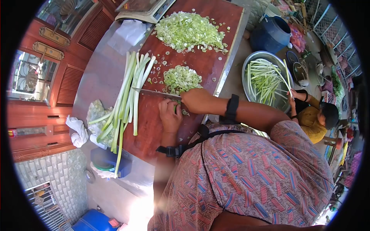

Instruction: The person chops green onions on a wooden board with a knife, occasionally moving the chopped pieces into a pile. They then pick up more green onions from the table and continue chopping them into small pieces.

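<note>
My right hand (193, 101) is closed round the handle of a knife (154, 92), its blade pointing left across the red-brown board (148, 115). Beside it, my left hand (170, 114) has its fingers curled down on a small bunch of spring onions, mostly hidden beneath the fingers and blade. A pile of sliced spring onions (181, 79) lies just beyond the blade, with a larger heap (190, 31) farther up the board. Long whole spring onions (127, 92) lie to the left, the knife's tip close to their stalks.
A scale (148, 10) and plastic bags (129, 36) sit at the table's far end. On the floor at right, a metal basin (246, 73) holds more spring onions, near a blue barrel (269, 34). Another person (314, 123) sits by the basin, holding stalks.
</note>
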The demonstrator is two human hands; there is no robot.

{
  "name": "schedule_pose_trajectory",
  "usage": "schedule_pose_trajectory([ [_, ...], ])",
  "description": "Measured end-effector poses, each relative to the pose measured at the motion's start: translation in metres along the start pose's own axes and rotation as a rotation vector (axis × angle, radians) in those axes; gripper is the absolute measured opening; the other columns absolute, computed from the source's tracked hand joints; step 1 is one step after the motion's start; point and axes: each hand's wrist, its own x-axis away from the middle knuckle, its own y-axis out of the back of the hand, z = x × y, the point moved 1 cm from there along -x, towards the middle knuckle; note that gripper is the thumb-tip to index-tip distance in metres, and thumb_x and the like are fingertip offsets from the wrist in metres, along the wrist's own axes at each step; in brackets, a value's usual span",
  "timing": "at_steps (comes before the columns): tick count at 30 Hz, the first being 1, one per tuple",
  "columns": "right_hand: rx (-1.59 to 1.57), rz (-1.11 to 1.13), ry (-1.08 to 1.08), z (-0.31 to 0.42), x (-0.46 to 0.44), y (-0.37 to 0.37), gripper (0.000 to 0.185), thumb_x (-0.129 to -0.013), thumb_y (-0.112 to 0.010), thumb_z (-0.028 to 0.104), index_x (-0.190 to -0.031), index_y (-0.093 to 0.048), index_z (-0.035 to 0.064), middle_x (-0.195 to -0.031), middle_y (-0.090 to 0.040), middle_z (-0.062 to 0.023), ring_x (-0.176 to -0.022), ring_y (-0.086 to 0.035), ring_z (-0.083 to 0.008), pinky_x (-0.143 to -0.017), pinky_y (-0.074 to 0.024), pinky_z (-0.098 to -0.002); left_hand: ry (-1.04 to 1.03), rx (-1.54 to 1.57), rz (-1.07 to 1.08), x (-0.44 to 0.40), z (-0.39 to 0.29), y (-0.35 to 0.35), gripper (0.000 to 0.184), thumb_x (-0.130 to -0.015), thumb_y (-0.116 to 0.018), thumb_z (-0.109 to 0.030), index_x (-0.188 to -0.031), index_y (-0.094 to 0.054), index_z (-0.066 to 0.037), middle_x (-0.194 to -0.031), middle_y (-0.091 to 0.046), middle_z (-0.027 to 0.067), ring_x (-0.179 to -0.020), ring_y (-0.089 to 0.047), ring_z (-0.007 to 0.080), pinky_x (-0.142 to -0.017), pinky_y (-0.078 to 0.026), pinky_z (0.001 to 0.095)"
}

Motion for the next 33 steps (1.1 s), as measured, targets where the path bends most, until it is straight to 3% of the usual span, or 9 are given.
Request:
schedule_pose_trajectory([
  [8,-0.058,-0.050,-0.063,-0.009,0.001,0.018,0.023,-0.088,-0.053,0.020,-0.089,-0.062,-0.0012,-0.080,-0.064,-0.0232,-0.078,-0.063,-0.0425,-0.069,-0.0493,-0.0504,0.016,0.012,-0.036,0.001,-0.001,0.000,0.016,-0.070,-0.068,-0.001,-0.083,-0.059,-0.004,-0.093,-0.055,0.0151,-0.089,-0.052,0.0345,-0.079,-0.042,0.0430],
  [15,-0.007,-0.094,-0.022,-0.013,0.042,0.047,0.024,-0.089,-0.053,0.021,-0.087,-0.062,-0.0013,-0.077,-0.064,-0.0229,-0.076,-0.063,-0.0429,-0.068,-0.0490,-0.0510,0.007,0.000,-0.031,0.000,-0.002,0.000,0.017,-0.069,-0.068,0.000,-0.083,-0.058,-0.005,-0.092,-0.055,0.0144,-0.089,-0.051,0.0341,-0.079,-0.042,0.0432],
  [20,0.016,-0.028,-0.095,-0.012,0.070,0.052,0.022,-0.089,-0.054,0.020,-0.086,-0.061,-0.0012,-0.076,-0.064,-0.0228,-0.074,-0.063,-0.0425,-0.068,-0.0493,-0.0505,-0.064,-0.037,-0.047,-0.005,-0.008,0.003,0.016,-0.070,-0.068,-0.002,-0.083,-0.058,-0.004,-0.097,-0.053,0.0138,-0.097,-0.050,0.0357,-0.085,-0.042,0.0449],
  [24,0.004,-0.024,-0.090,-0.007,0.072,0.048,0.018,-0.086,-0.056,0.015,-0.086,-0.060,-0.0021,-0.076,-0.064,-0.0233,-0.074,-0.063,-0.0422,-0.066,-0.0502,-0.0496,0.003,-0.010,-0.013,0.001,-0.002,-0.001,0.016,-0.070,-0.068,-0.003,-0.083,-0.058,-0.004,-0.097,-0.053,0.0137,-0.095,-0.050,0.0354,-0.083,-0.043,0.0446],
  [29,0.114,-0.002,-0.024,-0.008,0.068,0.039,0.014,-0.075,-0.057,0.006,-0.086,-0.058,-0.0038,-0.076,-0.064,-0.0239,-0.074,-0.065,-0.0412,-0.060,-0.0511,-0.0483,0.044,-0.009,-0.012,0.002,0.000,-0.004,0.015,-0.070,-0.068,-0.004,-0.082,-0.059,-0.004,-0.096,-0.053,0.0141,-0.092,-0.052,0.0350,-0.079,-0.045,0.0439],
  [33,0.160,0.049,0.050,-0.004,0.049,0.026,0.015,-0.075,-0.057,0.006,-0.087,-0.058,-0.0033,-0.076,-0.064,-0.0240,-0.073,-0.065,-0.0409,-0.061,-0.0511,-0.0483,0.051,-0.002,-0.001,0.002,0.003,-0.005,0.015,-0.070,-0.067,-0.004,-0.083,-0.059,-0.004,-0.095,-0.053,0.0144,-0.091,-0.052,0.0351,-0.079,-0.044,0.0440],
])
